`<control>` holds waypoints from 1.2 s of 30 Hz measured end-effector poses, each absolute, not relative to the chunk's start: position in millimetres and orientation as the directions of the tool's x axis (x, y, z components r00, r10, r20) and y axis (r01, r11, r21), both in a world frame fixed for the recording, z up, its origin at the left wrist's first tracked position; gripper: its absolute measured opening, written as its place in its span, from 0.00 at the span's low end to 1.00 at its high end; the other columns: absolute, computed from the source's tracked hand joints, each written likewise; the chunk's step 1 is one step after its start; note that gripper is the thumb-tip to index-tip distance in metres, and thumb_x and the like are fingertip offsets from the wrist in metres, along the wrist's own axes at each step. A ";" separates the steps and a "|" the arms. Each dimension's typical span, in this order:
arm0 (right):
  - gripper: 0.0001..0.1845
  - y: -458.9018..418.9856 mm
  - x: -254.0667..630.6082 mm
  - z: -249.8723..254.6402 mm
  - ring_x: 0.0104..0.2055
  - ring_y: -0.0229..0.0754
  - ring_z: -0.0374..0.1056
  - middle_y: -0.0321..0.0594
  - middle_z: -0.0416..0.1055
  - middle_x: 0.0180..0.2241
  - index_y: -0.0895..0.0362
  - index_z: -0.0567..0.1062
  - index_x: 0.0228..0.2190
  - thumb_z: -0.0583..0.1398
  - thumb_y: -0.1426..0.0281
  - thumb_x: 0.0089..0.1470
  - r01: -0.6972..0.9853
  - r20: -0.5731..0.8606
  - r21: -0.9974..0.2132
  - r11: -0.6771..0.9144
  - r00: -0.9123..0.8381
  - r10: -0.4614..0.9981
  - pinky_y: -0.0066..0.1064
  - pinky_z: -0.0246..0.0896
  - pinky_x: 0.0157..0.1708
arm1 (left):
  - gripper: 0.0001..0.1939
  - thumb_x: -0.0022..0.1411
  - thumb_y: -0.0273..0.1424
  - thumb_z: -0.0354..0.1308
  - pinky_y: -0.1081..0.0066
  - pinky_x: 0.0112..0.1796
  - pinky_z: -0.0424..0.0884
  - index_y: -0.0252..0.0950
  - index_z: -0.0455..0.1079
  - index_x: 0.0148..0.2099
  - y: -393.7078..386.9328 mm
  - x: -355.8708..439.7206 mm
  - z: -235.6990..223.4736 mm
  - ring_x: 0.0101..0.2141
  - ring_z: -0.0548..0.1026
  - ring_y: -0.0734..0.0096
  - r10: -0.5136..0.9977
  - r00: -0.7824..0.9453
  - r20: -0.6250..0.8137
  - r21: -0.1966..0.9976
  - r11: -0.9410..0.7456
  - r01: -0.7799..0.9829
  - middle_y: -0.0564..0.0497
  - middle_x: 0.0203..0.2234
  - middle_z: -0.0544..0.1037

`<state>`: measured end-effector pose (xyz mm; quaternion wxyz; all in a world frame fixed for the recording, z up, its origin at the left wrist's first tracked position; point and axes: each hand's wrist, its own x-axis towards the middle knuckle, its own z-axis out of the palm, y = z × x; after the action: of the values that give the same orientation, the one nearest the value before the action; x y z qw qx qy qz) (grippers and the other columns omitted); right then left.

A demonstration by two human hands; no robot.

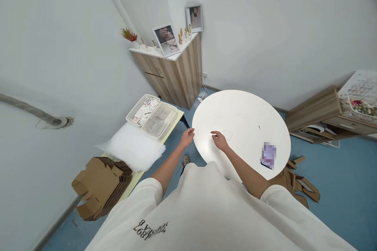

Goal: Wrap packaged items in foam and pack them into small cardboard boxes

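My left hand [187, 138] is over the left edge of the round white table [241, 106]. Its fingers are loosely bent and a little apart, with nothing visible in them. Above the tabletop, my right hand [219, 140] has its fingers partly stretched towards the left, and it also looks bare. Just beside the right hand lies a small, clear, squarish thing [228, 135], see-through and hard to make out. Further right on the table is a phone-sized purple object [268, 155], blurred by pixels. A small dark sliver [259, 127] lies above it.
At left, a side table holds flattened cardboard boxes [100, 184], white translucent sheets [132, 145], a basket of small cards [143, 110] and a basket of clear packets [160, 120]. A wooden cabinet [179, 74] stands behind. Cardboard pieces [303, 184] lie on the floor at right, near a shelf [315, 110].
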<state>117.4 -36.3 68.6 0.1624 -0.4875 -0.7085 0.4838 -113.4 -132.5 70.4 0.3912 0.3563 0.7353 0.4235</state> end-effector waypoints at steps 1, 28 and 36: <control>0.18 -37.3 105.6 72.9 0.51 0.43 0.71 0.40 0.72 0.55 0.50 0.75 0.49 0.52 0.68 0.61 0.523 -0.232 -0.849 0.071 -0.490 0.840 0.37 0.66 0.54 | 0.15 0.63 0.30 0.60 0.60 0.53 0.72 0.39 0.74 0.53 -136.4 -128.4 72.3 0.53 0.75 0.57 0.850 -0.460 -0.257 0.905 0.379 0.193 0.42 0.54 0.76; 0.18 -78.9 -276.8 100.9 0.46 0.41 0.71 0.41 0.74 0.52 0.52 0.77 0.48 0.54 0.71 0.61 0.488 -0.223 -0.818 0.306 -0.759 0.612 0.35 0.65 0.51 | 0.21 0.62 0.23 0.55 0.65 0.55 0.69 0.34 0.71 0.57 -204.6 -543.8 42.7 0.53 0.76 0.60 0.720 -0.644 -0.261 0.635 0.630 0.447 0.43 0.54 0.77; 0.18 -84.6 -331.3 99.8 0.47 0.41 0.71 0.41 0.74 0.53 0.53 0.78 0.48 0.54 0.74 0.60 0.503 -0.269 -0.804 0.318 -0.784 0.559 0.36 0.64 0.54 | 0.27 0.63 0.21 0.53 0.61 0.61 0.62 0.32 0.66 0.63 -194.8 -566.0 18.1 0.61 0.67 0.54 0.790 -0.545 -0.281 0.514 0.603 0.610 0.42 0.61 0.71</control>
<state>-331.3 -84.6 99.8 0.0290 -0.3272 -0.8114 0.4835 -566.0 -194.8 18.1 0.2489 0.4071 0.8600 0.1809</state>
